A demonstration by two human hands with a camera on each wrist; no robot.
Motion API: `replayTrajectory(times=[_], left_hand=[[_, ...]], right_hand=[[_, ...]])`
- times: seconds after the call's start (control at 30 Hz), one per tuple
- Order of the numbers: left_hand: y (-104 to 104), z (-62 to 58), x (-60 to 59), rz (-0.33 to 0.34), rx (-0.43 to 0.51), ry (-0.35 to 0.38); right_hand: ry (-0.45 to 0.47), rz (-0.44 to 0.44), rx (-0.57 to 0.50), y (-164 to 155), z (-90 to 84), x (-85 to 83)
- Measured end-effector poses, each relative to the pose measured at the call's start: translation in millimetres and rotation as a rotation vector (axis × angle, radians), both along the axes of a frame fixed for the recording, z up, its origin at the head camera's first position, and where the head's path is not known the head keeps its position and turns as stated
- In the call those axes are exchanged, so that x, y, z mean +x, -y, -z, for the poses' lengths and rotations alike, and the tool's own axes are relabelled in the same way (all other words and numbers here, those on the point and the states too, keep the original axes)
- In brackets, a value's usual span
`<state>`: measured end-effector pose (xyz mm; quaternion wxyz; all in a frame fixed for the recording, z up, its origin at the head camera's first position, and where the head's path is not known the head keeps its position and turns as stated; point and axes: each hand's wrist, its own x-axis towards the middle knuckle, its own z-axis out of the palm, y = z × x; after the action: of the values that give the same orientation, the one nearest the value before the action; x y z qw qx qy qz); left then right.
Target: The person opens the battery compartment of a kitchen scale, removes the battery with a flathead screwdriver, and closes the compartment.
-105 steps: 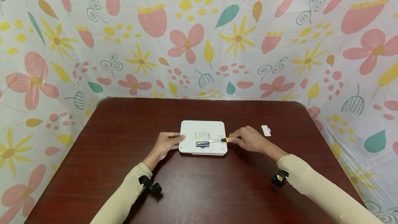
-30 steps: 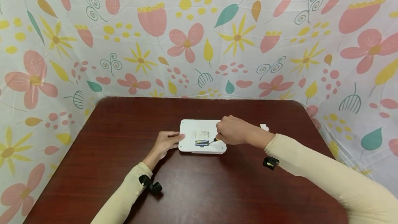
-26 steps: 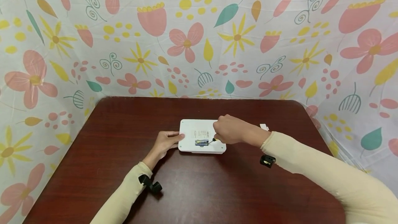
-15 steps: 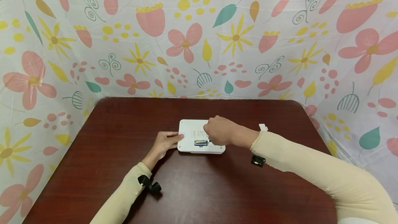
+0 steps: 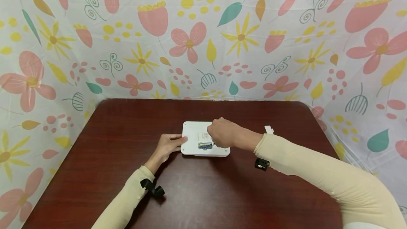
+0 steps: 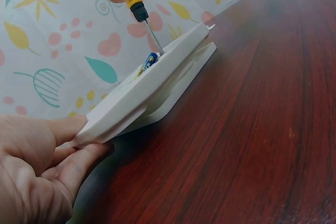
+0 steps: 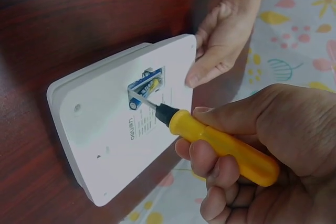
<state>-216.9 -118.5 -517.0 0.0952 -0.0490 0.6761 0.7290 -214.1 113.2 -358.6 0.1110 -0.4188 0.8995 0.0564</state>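
A flat white device (image 5: 194,147) lies back side up, its battery compartment uncovered. Inside, blue-and-yellow batteries (image 7: 145,87) show, at least one slanted in the slot. My left hand (image 5: 168,147) pinches the device's left edge, thumb on top and fingers beneath; in the left wrist view that edge (image 6: 113,119) is held tilted. With curled fingers my right hand (image 7: 252,150) grips the yellow handle of a screwdriver (image 7: 220,148). The screwdriver's metal shaft (image 6: 154,38) reaches down into the compartment, its tip at a battery's end. From the head, my right hand (image 5: 224,133) covers most of the screwdriver.
On the dark red-brown table (image 5: 143,116), a small white battery cover (image 5: 269,129) with a tab lies to the right, beyond my right forearm. A flower-patterned curtain (image 5: 203,45) hangs behind the table and along its sides.
My right hand has moved left from the device's right edge to over it, turning so the screwdriver stands steeper in the compartment. My left hand keeps its hold.
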Motion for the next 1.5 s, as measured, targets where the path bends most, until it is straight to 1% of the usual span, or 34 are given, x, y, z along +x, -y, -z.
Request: replayTrajectory(times=[0.17, 0.37, 0.43, 0.53, 0.7, 0.83, 0.97, 1.1, 1.27, 1.33, 1.5], left_hand=[[1.6, -1.2, 0.0, -0.007, -0.006, 0.010], [0.8, 0.2, -0.8, -0.003, -0.010, -0.002], [0.5, 0.4, -1.1, -0.001, -0.009, -0.001], [0.1, 0.0, -1.0, -0.005, -0.004, 0.010], [-0.9, -0.2, -0.8, -0.005, 0.002, 0.004], [-1.0, 0.4, -1.4, 0.000, 0.002, -0.004], [-0.2, -0.1, -1.4, 0.000, -0.009, -0.005], [0.3, -1.3, -1.3, -0.008, -0.016, 0.004], [-0.4, -3.4, -0.1, -0.009, -0.018, 0.009], [-0.6, -2.8, -0.3, -0.007, -0.015, 0.010], [-1.8, -0.2, -1.2, -0.007, -0.006, 0.006]], right_hand=[[0.031, 0.015, -0.022, -0.3, 0.5, -0.6], [0.062, 0.084, -0.053, -11.9, 1.4, -1.9], [0.061, 0.095, -0.067, -17.3, 2.4, -2.7], [0.057, 0.084, -0.097, -23.7, 3.3, -3.6], [0.087, 0.082, -0.140, -30.7, 5.2, -5.1], [0.093, 0.082, -0.155, -32.3, 5.9, -5.6], [0.059, 0.062, -0.149, -29.8, 6.4, -4.8], [0.001, 0.028, -0.141, -25.3, 6.6, -2.9], [-0.051, -0.012, -0.154, -25.2, 8.4, 0.6], [-0.055, -0.017, -0.174, -27.7, 10.0, 1.3], [-0.028, -0.006, -0.223, -35.1, 13.6, -0.2]])
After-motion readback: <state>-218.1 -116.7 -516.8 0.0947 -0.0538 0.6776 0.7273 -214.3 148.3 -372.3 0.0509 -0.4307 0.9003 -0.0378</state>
